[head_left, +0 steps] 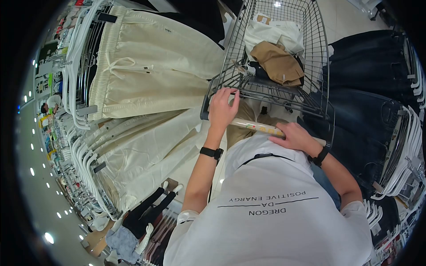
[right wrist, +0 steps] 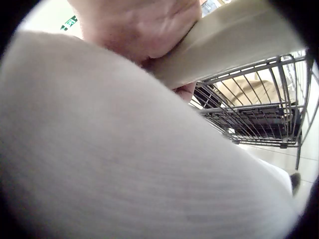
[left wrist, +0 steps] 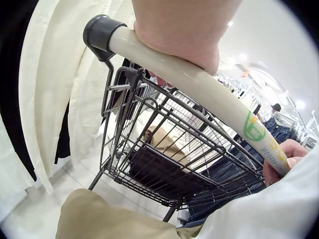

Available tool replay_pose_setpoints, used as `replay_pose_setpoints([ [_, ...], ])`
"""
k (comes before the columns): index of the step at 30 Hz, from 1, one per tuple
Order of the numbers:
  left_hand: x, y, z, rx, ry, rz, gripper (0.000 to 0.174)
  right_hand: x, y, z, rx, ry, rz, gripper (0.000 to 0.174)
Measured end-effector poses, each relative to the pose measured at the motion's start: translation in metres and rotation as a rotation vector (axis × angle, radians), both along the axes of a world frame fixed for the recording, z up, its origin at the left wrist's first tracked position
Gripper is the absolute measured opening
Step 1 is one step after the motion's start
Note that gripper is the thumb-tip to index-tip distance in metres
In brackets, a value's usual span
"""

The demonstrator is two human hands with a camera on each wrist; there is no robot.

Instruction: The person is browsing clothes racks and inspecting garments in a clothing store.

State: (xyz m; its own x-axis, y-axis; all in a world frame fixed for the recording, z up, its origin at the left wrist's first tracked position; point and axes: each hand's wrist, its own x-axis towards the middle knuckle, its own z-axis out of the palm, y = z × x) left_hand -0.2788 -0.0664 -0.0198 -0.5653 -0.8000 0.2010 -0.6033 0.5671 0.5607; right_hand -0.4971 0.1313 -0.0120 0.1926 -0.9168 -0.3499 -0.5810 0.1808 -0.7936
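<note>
A shopping cart (head_left: 323,53) with a dark wire basket stands in front of me. My left hand (head_left: 223,108) lies over the left end of its cream handle (left wrist: 164,62), the heel of the palm resting on the bar. Its fingers reach forward to the basket's rear rim. Farther right, my right hand (head_left: 296,135) grips the same handle, fingers curled round it, close against the white shirt (head_left: 266,177). In the basket lie a tan folded garment (head_left: 277,64) and a white one (head_left: 284,35) behind it.
Cream drawstring pants (head_left: 155,66) hang on white hangers close along the left. Dark blue jeans (head_left: 355,124) hang close on the right side of the cart. A mannequin in a blue top (head_left: 122,241) stands at the lower left. Pale tiled floor (head_left: 344,20) shows ahead.
</note>
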Motion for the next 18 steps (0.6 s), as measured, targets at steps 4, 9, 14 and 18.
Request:
replay_pose_setpoints([
  [4,0.0013,-0.0023,-0.0018,-0.015,0.013,0.021,0.011,0.0014,-0.0013,-0.0015,0.006,-0.005,0.01,0.053],
  [9,0.0011,-0.0019,-0.0021,0.002,-0.002,0.024,0.012,0.0008,-0.0031,0.0009,0.014,-0.003,0.02,0.054],
  [14,0.0011,-0.0038,-0.0054,-0.019,0.019,0.041,0.013,-0.0003,-0.0033,-0.0012,-0.021,-0.003,0.017,0.053],
  [18,-0.001,-0.0035,-0.0021,-0.011,0.01,0.047,0.014,-0.0014,-0.0047,-0.0019,-0.022,-0.002,0.016,0.053],
])
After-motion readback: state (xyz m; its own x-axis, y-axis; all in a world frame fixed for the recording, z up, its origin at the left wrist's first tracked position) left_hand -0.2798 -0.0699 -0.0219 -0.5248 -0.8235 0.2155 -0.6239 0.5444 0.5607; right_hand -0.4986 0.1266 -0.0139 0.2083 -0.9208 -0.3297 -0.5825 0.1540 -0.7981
